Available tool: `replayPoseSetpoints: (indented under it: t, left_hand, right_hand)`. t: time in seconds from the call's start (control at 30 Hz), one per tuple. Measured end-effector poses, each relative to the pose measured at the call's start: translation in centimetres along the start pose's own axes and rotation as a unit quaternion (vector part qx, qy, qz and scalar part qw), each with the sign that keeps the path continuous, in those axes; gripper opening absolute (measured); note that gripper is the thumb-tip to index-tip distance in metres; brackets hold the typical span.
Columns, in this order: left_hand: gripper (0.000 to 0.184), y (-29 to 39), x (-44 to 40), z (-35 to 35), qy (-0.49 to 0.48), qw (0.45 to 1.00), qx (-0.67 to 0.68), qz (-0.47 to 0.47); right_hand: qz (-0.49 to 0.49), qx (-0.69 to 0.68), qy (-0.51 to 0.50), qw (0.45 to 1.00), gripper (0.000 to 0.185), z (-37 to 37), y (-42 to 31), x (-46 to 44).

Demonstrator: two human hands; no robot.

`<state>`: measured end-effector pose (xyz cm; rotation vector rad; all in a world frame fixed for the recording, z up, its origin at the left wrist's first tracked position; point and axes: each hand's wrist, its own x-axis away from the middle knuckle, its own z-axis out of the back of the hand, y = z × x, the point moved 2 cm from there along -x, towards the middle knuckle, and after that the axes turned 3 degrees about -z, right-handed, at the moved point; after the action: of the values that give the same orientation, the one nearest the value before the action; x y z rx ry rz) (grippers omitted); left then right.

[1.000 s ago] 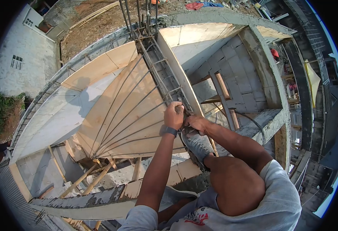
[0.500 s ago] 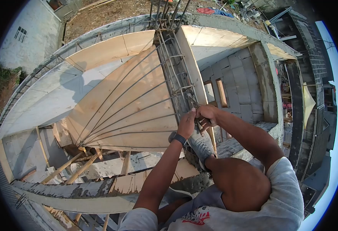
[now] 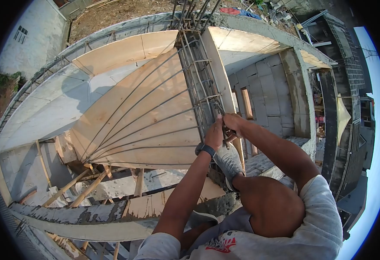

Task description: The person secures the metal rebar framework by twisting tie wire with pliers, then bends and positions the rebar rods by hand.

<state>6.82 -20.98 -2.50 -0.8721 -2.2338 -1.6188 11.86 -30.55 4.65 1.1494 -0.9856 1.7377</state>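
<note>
Left hand, dark band at the wrist: fingers narrow, together, thumb side raised beside the right hand; any grip hidden, impossible to tell. Right hand: fingers curled round a dark slender tool, mostly covered by fingers; type not readable. Both hands at the lower end of the steel bar cage, just above the grey shoe; point of contact with the bars obscured. Cage: long bars with cross ties, laid along the pale board edge; lower end lost behind hands and shoe. To the left, fanned thin bars over a plywood panel; ends at the cage partly hidden. Second shoe: largely cut off by leg and forearm.
</note>
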Motion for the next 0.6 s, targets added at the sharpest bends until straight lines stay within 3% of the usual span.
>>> replayPoseSetpoints:
  t: [0.2,0.3,0.4,0.5,0.53,0.6]
  left_hand:
    - [0.073,-0.1,-0.7,1.2,0.017,0.998,0.051,-0.026]
    - [0.075,-0.1,-1.1,2.3,0.017,0.998,-0.043,-0.032]
    - [0.074,-1.0,-1.8,2.5,-0.026,0.998,-0.024,-0.042]
    - [0.072,-0.4,-0.5,2.3,-0.021,0.997,0.040,0.063]
    - [0.070,-1.0,-0.6,2.3,0.005,0.998,0.061,0.029]
    - [0.067,-1.6,-0.8,2.1,0.057,0.992,0.103,-0.041]
  right_hand:
    - [0.013,-0.010,0.023,1.000,0.032,-2.0,-0.3,0.1]
    - [0.017,-0.015,0.040,0.999,0.033,-2.9,0.1,-0.1]
    - [0.027,0.001,0.044,0.999,0.036,-3.3,0.9,0.4]
    - [0.083,0.057,0.044,0.994,0.037,-2.7,2.3,-1.5]
    - [0.107,0.079,0.044,0.990,0.037,-2.8,2.5,-1.8]
    - [0.067,-0.009,0.041,0.997,0.035,-2.8,2.8,-2.1]
